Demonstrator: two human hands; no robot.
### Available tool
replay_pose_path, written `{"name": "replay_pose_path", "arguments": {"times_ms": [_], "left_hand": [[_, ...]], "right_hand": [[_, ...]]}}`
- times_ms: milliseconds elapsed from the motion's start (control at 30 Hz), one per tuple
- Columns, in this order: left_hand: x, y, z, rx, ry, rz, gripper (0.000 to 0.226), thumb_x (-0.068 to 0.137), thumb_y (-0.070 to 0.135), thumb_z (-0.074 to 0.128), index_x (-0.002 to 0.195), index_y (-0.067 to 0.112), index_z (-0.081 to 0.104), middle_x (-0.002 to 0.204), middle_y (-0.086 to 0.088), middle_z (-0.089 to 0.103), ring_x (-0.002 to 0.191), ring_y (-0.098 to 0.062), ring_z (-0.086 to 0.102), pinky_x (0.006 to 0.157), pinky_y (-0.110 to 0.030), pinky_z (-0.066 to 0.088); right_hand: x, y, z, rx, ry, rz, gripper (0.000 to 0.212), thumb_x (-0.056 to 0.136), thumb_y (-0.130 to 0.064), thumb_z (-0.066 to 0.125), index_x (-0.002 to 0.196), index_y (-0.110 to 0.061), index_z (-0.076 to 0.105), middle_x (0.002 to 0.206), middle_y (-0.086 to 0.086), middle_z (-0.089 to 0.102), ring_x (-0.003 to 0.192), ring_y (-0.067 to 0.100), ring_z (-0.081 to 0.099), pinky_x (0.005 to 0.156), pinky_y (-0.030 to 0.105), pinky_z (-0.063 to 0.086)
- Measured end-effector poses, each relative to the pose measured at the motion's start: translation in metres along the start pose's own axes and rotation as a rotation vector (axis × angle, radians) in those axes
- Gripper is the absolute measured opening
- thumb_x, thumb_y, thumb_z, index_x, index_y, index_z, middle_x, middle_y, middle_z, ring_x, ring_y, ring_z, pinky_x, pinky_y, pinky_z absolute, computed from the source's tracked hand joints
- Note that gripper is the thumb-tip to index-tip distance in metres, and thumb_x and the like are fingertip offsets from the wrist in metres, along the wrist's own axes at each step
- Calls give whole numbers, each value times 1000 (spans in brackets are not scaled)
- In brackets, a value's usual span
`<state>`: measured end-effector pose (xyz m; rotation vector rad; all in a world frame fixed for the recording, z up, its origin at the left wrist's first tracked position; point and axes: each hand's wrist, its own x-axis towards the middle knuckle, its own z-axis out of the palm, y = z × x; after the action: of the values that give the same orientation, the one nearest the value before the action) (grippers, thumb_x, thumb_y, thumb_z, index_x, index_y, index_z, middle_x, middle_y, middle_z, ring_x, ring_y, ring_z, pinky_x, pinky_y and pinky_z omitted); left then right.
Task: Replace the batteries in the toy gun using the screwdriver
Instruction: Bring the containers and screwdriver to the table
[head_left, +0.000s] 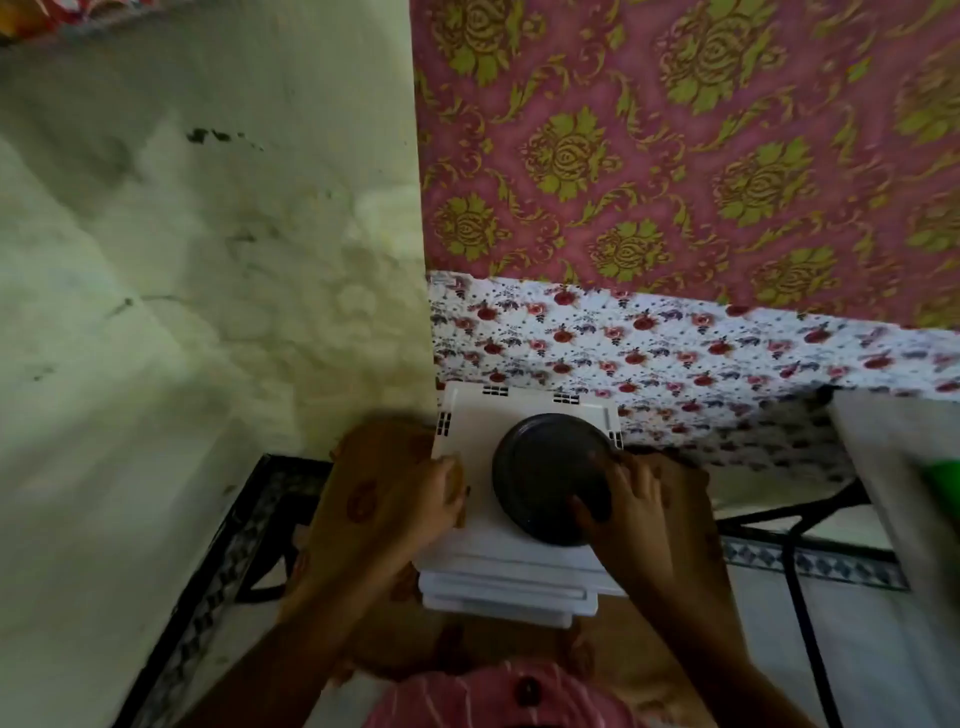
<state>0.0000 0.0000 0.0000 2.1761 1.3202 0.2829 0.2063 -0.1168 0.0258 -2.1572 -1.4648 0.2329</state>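
A white plastic box with vented sides sits in front of me, stacked on other white trays. A dark round lid or plate lies on top of it. My left hand grips the box's left edge. My right hand holds the right rim of the dark round lid, fingers curled over it. No toy gun, screwdriver or batteries are visible.
A pale green wall rises on the left. Pink and gold patterned cloth hangs behind, with a floral cloth below it. A black metal frame and a white surface stand at right. Tiled floor lies below.
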Motion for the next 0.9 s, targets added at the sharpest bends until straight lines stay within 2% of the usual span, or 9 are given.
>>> {"name": "replay_pose_path", "arguments": {"times_ms": [100,200,267,333,433,533,733,800,900], "left_hand": [[-5,3,7,-57,82,-163,37,90,27,56,123,11,52,104,-9,66,91,-25,64,66,-24,43],[0,7,10,-72,117,-239,32,87,36,59,104,9,56,90,-11,67,82,-26,65,61,-29,45],[6,8,10,-55,89,-274,26,85,35,61,93,11,53,85,-9,64,82,-26,64,63,-31,46],[9,9,11,-39,36,-307,20,85,30,62,87,14,50,87,-9,65,86,-26,64,68,-32,47],[11,9,12,-77,0,-311,16,85,25,64,92,12,57,97,-10,68,92,-25,63,76,-32,51],[8,15,13,-178,-17,-314,23,85,18,65,103,6,60,104,-10,66,98,-25,61,71,-23,43],[1,43,12,-365,-27,-195,15,82,20,68,92,11,60,85,-1,63,74,-14,60,58,-16,47],[-1,59,15,-395,-36,-143,14,82,20,68,89,14,58,79,4,61,70,-11,58,54,-13,46],[-7,90,18,-430,-80,-62,13,82,20,68,88,17,57,75,11,57,67,-5,57,47,-9,46]], "right_hand": [[-8,11,15,259,110,417,71,73,-39,73,128,-4,46,123,22,51,113,40,47,91,46,43],[-10,14,24,665,-6,676,92,57,-67,67,125,-8,47,107,16,63,92,31,64,73,44,57],[-7,18,25,825,-48,778,83,60,-60,70,125,-13,47,108,14,63,89,28,65,70,42,58],[-10,18,25,978,-82,857,67,73,-42,70,128,-13,46,114,14,61,92,27,64,71,42,58],[-14,18,18,1111,-51,866,48,81,-26,66,124,-10,50,111,17,62,95,31,63,71,41,57],[-19,15,9,1109,19,824,36,83,-23,64,115,-10,56,107,17,63,94,31,64,69,42,58],[-42,12,-19,1123,173,772,25,84,-21,63,108,-14,61,94,14,67,85,29,67,64,37,59],[-54,15,-30,1136,243,777,17,84,-20,62,102,-19,62,90,12,67,81,29,67,62,35,59],[-76,26,-45,1146,330,813,20,83,-22,62,104,-20,62,91,12,68,81,29,68,61,35,58]]}}
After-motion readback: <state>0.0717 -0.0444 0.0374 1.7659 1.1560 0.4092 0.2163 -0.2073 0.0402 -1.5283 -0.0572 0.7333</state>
